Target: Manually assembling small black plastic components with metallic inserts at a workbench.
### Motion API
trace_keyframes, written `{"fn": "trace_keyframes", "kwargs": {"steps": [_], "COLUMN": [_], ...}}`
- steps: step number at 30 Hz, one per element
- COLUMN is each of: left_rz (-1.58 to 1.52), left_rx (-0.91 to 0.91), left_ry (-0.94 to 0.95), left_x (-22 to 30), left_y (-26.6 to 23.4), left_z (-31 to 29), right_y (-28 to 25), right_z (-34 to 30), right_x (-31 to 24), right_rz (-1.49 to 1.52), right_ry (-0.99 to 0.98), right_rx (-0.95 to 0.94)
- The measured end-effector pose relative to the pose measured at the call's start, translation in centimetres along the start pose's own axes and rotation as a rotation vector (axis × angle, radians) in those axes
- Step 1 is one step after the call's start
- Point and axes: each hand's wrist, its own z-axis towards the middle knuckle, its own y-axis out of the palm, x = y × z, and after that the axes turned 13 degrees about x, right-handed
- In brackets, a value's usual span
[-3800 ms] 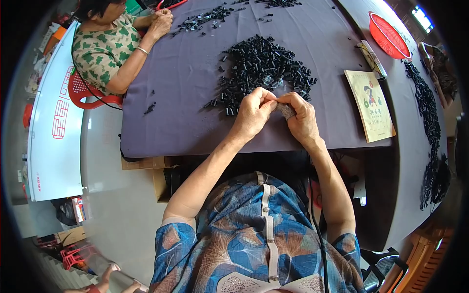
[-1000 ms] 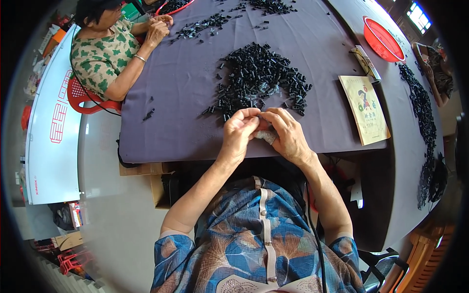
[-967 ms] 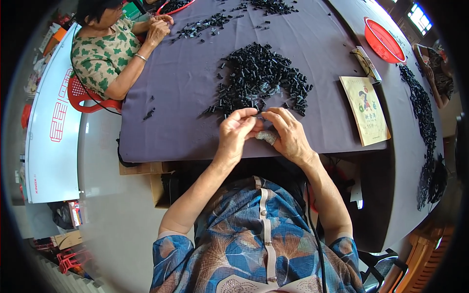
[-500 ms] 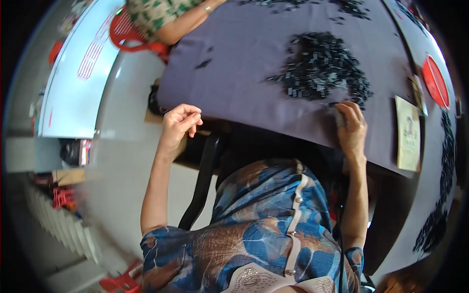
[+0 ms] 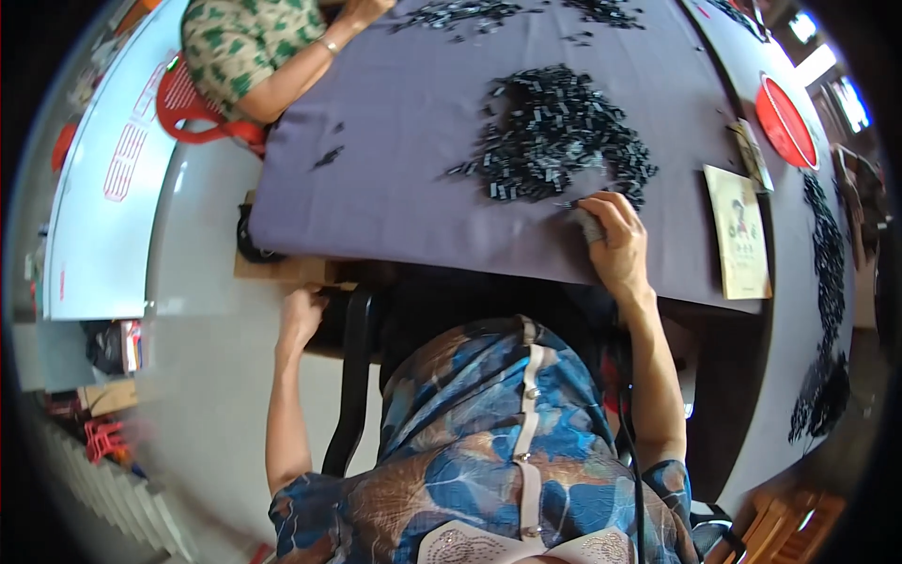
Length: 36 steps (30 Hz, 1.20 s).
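A heap of small black shiny pieces [image 5: 554,141] lies on the purple-grey tablecloth [image 5: 395,188]. At the heap's near right edge is my right hand [image 5: 618,244], its fingers curled and pressed together. Something grey shows at the thumb side, and what the fingertips pinch is too small to make out. My left hand [image 5: 300,320] hangs low at the near left of the table, beside a light wooden box or drawer [image 5: 282,270]. Its fingers are mostly hidden.
Across the table's far left, another person's arm [image 5: 287,83] rests by the edge. More black pieces [image 5: 460,13] lie at the back. On the right are a cream paper packet [image 5: 738,235], a red basket [image 5: 787,122] and a strip of black pieces [image 5: 827,263]. A black chair arm [image 5: 352,376] stands near my left forearm.
My left hand has dropped from beside the table edge, where its fingers were pinched together, down to the wooden box. My right hand stays at the heap's edge. The whole view has shifted.
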Motion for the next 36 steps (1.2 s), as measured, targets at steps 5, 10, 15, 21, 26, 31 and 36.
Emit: {"fn": "trace_keyframes", "kwargs": {"steps": [5,10,15,21,26,31,36], "left_rz": [-0.1,-0.326,-0.419,-0.448,-0.266,-0.215,-0.255], "left_rx": [0.088,0.015,0.093,0.251,0.282,0.36,0.369], "left_ry": [0.167,0.438,0.881,1.244,1.322,1.357,1.339], "left_x": [8.2,15.9,23.5,29.6,31.2,31.4,31.1], "left_y": [-5.6,-6.0,-3.6,1.8,5.1,6.0,6.2], "left_z": [-2.1,-3.5,-4.5,-4.1,-3.2,-2.4,-2.6], "right_y": [-0.6,1.4,3.8,2.0,0.3,-1.2,-1.7], "right_z": [2.5,5.5,5.4,3.7,3.0,3.0,2.7], "right_x": [1.2,3.6,4.3,4.2,4.9,5.9,5.9], "right_rz": [-0.084,-0.198,-0.215,-0.175,-0.195,-0.226,-0.187], "right_ry": [-0.008,-0.102,-0.201,-0.215,-0.181,-0.124,-0.085], "right_rx": [0.021,-0.109,-0.187,-0.251,-0.214,-0.19,-0.155]}}
